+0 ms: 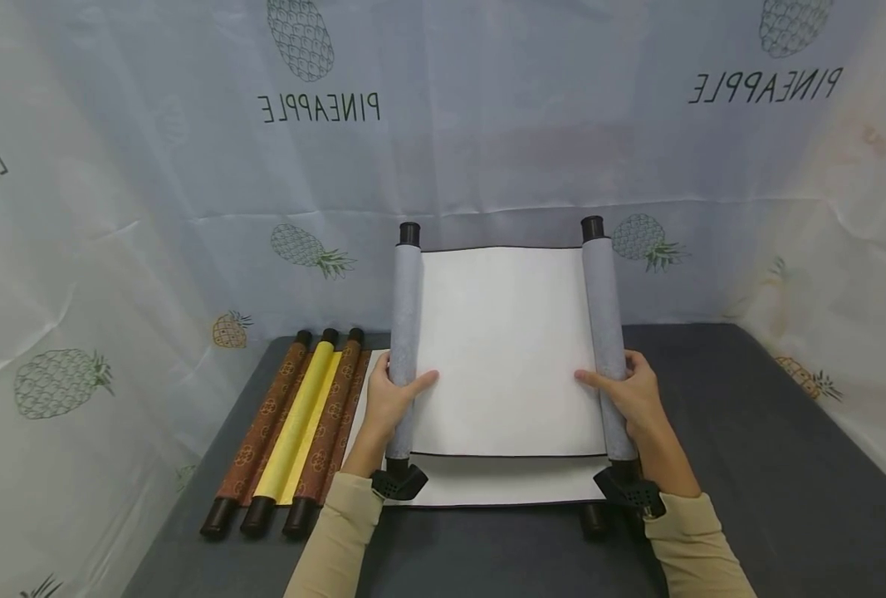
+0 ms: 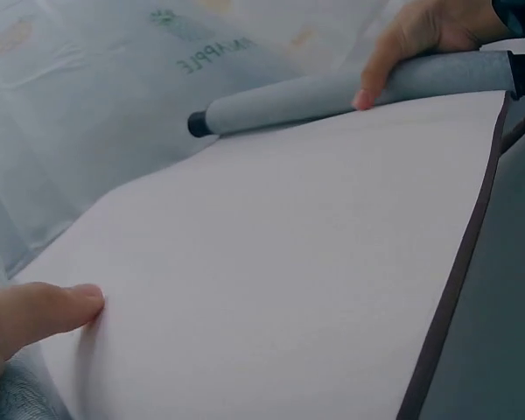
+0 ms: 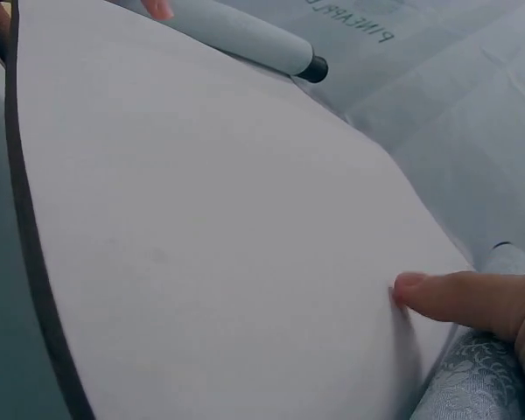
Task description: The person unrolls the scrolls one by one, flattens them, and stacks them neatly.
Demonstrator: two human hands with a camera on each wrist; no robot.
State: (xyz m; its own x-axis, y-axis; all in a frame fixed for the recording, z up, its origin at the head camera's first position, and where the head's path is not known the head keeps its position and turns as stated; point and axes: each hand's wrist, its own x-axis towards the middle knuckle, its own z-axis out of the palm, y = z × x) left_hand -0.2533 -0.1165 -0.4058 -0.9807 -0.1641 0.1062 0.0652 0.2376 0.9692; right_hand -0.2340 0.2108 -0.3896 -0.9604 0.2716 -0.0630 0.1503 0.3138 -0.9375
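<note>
A hanging scroll with a blank white sheet (image 1: pixel 506 349) is partly unrolled and held up over the table. Its grey-blue left roll (image 1: pixel 406 307) is gripped by my left hand (image 1: pixel 392 397), and its right roll (image 1: pixel 601 307) by my right hand (image 1: pixel 634 392). Both rolls end in black knobs. On the white face near each roll lies a thumb, the left thumb (image 2: pixel 48 311) in the left wrist view and the right thumb (image 3: pixel 464 296) in the right wrist view. The other fingers are mostly hidden behind the rolls. Below, another white sheet (image 1: pixel 498 483) with a dark edge shows on the table.
Left of the hands, a brown patterned scroll (image 1: pixel 263 423), a yellow scroll (image 1: pixel 296 419) and a second brown scroll (image 1: pixel 329 415) lie side by side on the dark table (image 1: pixel 756 465). Pineapple-print cloth (image 1: pixel 502 149) hangs behind and at both sides.
</note>
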